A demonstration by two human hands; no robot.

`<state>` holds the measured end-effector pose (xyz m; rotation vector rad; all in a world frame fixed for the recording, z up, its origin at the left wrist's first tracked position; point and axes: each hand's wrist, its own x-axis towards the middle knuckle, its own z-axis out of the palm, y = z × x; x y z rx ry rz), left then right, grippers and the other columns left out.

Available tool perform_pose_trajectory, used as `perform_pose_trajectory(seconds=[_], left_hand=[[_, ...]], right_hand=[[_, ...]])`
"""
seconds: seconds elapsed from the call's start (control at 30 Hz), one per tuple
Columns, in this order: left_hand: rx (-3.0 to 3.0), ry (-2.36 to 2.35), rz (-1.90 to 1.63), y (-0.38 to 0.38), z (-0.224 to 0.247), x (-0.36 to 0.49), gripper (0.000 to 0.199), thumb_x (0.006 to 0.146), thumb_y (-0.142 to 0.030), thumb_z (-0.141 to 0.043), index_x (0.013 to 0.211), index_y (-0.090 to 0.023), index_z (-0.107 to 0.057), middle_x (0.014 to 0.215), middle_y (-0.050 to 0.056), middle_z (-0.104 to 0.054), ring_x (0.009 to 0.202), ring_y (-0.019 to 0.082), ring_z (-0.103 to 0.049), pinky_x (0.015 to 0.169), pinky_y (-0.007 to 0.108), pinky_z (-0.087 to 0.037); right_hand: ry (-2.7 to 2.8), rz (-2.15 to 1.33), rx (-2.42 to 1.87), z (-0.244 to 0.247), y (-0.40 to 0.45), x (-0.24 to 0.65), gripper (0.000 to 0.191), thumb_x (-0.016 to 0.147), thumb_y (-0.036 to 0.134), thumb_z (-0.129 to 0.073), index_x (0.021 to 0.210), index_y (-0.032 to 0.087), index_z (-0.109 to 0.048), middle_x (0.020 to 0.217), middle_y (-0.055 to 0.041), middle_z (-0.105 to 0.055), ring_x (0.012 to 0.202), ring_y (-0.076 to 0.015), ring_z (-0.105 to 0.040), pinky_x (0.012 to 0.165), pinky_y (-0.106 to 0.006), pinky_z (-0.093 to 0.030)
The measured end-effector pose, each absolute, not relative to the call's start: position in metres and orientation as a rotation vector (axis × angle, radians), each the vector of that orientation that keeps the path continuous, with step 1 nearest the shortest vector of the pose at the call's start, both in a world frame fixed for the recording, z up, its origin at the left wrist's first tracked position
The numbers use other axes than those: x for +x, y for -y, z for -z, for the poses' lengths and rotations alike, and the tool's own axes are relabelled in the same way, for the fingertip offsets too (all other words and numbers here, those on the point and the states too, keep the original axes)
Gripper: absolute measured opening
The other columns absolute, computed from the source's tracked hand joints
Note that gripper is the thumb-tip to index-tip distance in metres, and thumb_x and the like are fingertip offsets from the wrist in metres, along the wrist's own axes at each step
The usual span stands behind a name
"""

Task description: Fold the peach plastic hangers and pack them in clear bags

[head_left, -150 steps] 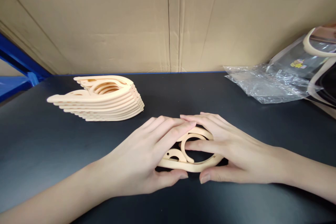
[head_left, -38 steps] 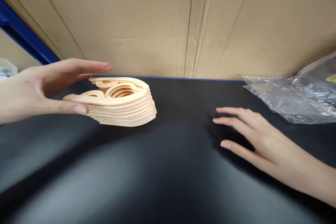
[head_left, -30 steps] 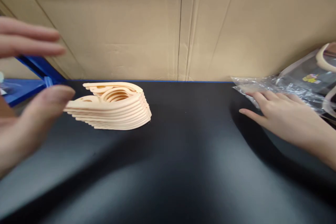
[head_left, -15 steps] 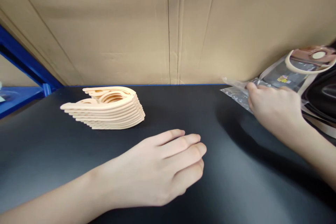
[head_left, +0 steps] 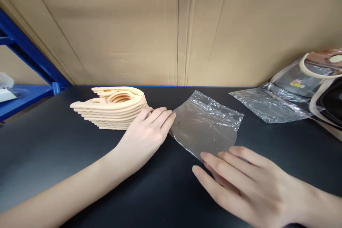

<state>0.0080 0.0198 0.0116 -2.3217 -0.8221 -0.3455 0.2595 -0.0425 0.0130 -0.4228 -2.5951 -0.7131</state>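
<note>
A clear plastic bag (head_left: 205, 124) lies on the black tabletop between my hands. My left hand (head_left: 149, 128) is closed at the bag's left corner, its fingers together and the corner hidden beneath them. The same hand rests against the rounded right end of a neat stack of beige, curved, flat plastic pieces (head_left: 114, 106). My right hand (head_left: 248, 185) is open with spread fingers. Its fingertips reach the near right edge of the bag; their exact contact with the film is unclear.
More clear bags (head_left: 269, 105) lie at the right, beside a see-through item with a beige band (head_left: 304, 71) and a shiny black object (head_left: 332, 96). A cardboard wall (head_left: 128, 32) closes off the back. A blue metal frame (head_left: 40, 64) stands at left.
My right hand has come from the pile at right toward the near middle, and one bag now lies mid-table. My left hand has moved up and left to the stack.
</note>
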Motion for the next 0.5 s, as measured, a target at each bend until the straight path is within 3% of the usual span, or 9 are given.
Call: perform_pose_trajectory(seconds=[0.1,0.33,0.5], left_hand=[[-2.334,0.793,0.293,-0.018,-0.010,0.007,0.036,0.091,0.004,-0.038,0.111,-0.001,-0.068,0.108,0.018,-0.073,0.097,0.029,-0.070,0.077,0.041,-0.054],[-2.412,0.857,0.326,-0.016,-0.004,0.002,0.047,0.085,0.009,-0.036,0.121,-0.002,-0.064,0.118,0.020,-0.070,0.099,0.027,-0.072,0.082,0.035,-0.058],[-2.408,0.781,0.289,-0.014,0.002,0.005,0.046,0.084,0.009,-0.035,0.117,-0.001,-0.066,0.116,0.019,-0.071,0.097,0.025,-0.074,0.083,0.031,-0.059]], right_hand=[[2.576,0.583,-0.440,-0.014,0.039,0.259,0.036,0.095,0.009,-0.036,0.115,0.014,-0.065,0.092,-0.0082,-0.076,0.081,-0.0195,-0.068,0.073,-0.034,-0.047],[2.509,0.317,-0.575,-0.014,0.029,0.265,0.020,0.092,0.008,-0.053,0.079,0.017,-0.065,0.074,-0.0017,-0.068,0.065,-0.0136,-0.059,0.062,-0.032,-0.042],[2.540,0.425,-0.376,-0.011,0.047,0.263,0.023,0.089,0.006,-0.057,0.075,0.021,-0.069,0.076,0.0038,-0.072,0.063,-0.0110,-0.060,0.058,-0.029,-0.046]])
